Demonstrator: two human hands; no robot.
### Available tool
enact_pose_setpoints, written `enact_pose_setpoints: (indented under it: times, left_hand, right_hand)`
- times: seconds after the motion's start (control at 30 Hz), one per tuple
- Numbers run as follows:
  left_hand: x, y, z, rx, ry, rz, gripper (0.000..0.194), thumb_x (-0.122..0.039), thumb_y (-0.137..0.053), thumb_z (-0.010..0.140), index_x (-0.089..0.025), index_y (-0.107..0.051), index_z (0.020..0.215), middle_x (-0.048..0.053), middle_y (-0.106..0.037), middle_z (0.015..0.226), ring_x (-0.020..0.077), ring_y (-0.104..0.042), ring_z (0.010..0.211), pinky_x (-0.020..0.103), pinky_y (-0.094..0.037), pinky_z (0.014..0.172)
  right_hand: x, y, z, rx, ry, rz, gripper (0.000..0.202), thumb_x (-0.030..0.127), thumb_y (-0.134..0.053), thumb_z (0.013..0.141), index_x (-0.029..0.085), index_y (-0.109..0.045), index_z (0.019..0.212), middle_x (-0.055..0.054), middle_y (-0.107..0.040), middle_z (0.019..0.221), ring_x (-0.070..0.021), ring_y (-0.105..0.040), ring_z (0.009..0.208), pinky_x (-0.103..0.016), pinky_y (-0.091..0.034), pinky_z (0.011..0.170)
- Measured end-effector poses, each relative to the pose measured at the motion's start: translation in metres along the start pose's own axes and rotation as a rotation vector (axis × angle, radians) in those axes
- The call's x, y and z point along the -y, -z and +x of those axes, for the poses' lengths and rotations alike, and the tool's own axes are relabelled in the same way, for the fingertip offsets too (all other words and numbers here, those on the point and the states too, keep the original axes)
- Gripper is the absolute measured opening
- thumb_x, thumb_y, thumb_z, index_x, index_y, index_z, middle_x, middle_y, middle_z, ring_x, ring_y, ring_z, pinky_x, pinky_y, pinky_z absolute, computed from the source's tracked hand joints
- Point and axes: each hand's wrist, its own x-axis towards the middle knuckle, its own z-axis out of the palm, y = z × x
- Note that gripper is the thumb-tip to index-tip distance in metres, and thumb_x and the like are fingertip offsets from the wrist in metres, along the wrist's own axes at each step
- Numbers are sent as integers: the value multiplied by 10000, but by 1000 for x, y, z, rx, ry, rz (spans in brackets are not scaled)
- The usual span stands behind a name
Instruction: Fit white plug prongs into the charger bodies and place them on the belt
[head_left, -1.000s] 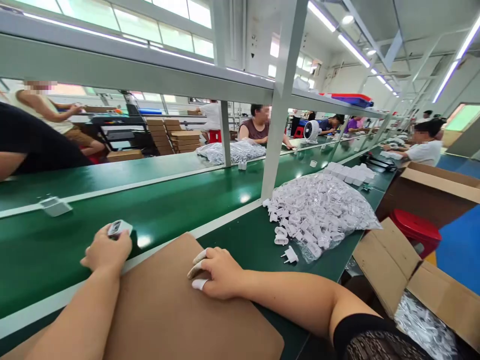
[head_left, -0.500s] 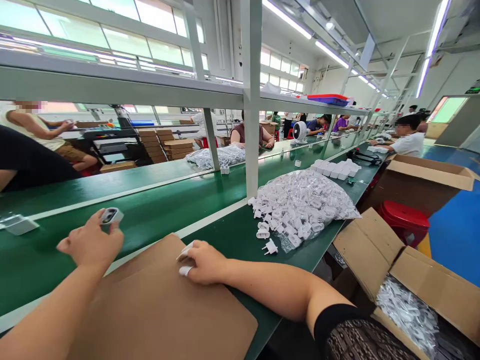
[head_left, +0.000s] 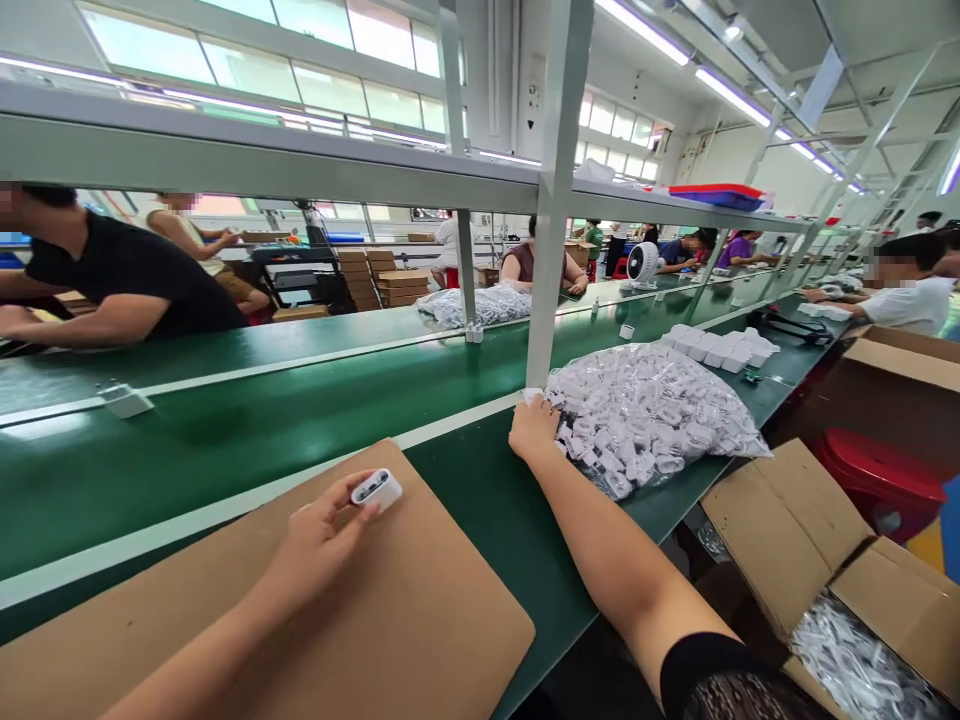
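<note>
Held in the fingers of my left hand (head_left: 319,530) is a white charger housing (head_left: 377,490), its open end facing up with dark and metallic parts inside. This hand is over a brown cardboard sheet (head_left: 420,610) on the green bench. My right hand (head_left: 534,430) reaches to the near left edge of a heap of white plug parts (head_left: 652,410), lying in and spilling from a clear plastic bag. Its fingertips are partly hidden among the white pieces, so their grip does not show.
A metal post (head_left: 553,200) rises beside the heap. Several white housings (head_left: 720,348) stand behind it. On the green belt (head_left: 300,400) sits another white housing (head_left: 126,400). An open carton (head_left: 787,510) and a red stool (head_left: 877,480) stand at right. Co-workers sit along the line.
My right hand has moved from above the cardboard to the plug heap. My left hand has brought the charger housing from over the belt to above the cardboard. The view has turned slightly left.
</note>
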Motion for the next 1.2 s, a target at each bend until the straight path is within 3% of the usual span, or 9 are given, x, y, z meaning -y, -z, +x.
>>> enact_pose_setpoints:
  times: [0.17,0.33,0.53,0.73,0.9,0.97,1.03,1.13,1.2]
  left_hand:
    - [10,-14,-7,145,-39,-149,587,-607,-545,875,-281,-639,1353,78,-704,1332,330,-632,1220,493,-483,1101]
    - [15,-13,-12,119,-53,-159,578,-569,-644,853,-303,-625,1366,67,-666,1378,337,-564,1298,529,-426,1142]
    - [10,-9,-8,151,-150,-175,349,-509,-611,918,-259,-722,1136,76,-743,1145,299,-642,1080,511,-461,1063]
    - [13,-8,-5,146,-211,-175,296,-409,-621,915,-249,-701,1151,59,-746,1121,286,-652,1056,496,-447,1030]
    - [12,-5,-4,138,-245,-161,255,-350,-632,912,-232,-691,1130,72,-740,1110,285,-641,1046,488,-445,990]
    - [12,-4,-4,135,-250,-169,237,-338,-643,905,-234,-692,1113,71,-739,1092,283,-641,1036,484,-446,985]
    - [13,-5,-3,136,-256,-194,232,-329,-649,902,-239,-690,1111,68,-739,1100,281,-637,1049,483,-438,1007]
    - [14,-5,-2,151,-256,-214,239,-321,-656,901,-240,-682,1124,67,-737,1136,282,-628,1076,491,-422,1039]
    - [15,-5,-1,159,-254,-207,240,-308,-663,900,-236,-679,1128,62,-735,1144,282,-624,1087,495,-418,1044]
  right_hand:
    - [22,-8,-12,80,283,47,277,82,-643,834,160,-771,1068,-181,-697,1200,-368,-571,1244,-506,-395,1085]
    - [25,-10,-5,102,373,155,332,220,-534,934,236,-743,1193,-73,-730,1109,-245,-661,1008,-373,-506,922]
    - [14,-28,8,-204,358,239,404,256,-547,862,176,-716,1220,-138,-651,1093,-335,-576,1093,-491,-478,1009]
    - [33,-43,16,-107,369,186,571,375,-607,870,190,-583,1411,-181,-525,1350,-383,-467,1334,-550,-374,1143]
    - [75,-47,61,50,229,29,1144,544,-810,724,288,-193,1652,-233,-120,1668,-531,-299,1467,-673,-301,1134]
    - [98,-53,81,134,173,0,1208,542,-828,707,351,-116,1663,-220,-87,1690,-538,-344,1442,-673,-338,1101]
    - [123,-63,95,163,225,10,1084,516,-796,757,348,-206,1651,-210,-220,1658,-480,-442,1384,-605,-395,1078]
    - [154,-78,103,154,440,56,675,424,-718,845,272,-541,1478,-166,-520,1422,-360,-546,1258,-471,-443,1043]
    - [167,-82,100,154,537,79,522,357,-696,860,227,-634,1362,-136,-582,1264,-301,-573,1176,-408,-453,1023]
